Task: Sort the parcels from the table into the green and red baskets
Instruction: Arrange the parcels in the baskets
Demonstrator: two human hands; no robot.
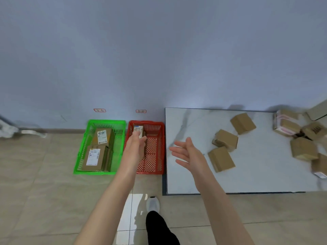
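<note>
My left hand (135,147) hangs over the red basket (155,171) and pinches a small labelled parcel (138,130) by its lower end. The green basket (83,156) stands on the floor just left of the red one and holds two labelled cardboard parcels (103,137) (94,157). My right hand (185,152) floats with straight, spread fingers above the left edge of the white table (256,174), touching nothing. Several brown cardboard parcels (224,140) lie on the table to its right.
A heap of more parcels (300,135) crowds the table's right end. Two small red-framed labels (99,110) (141,111) are stuck on the wall above the baskets. My foot (153,204) stands on the tiled floor before the red basket.
</note>
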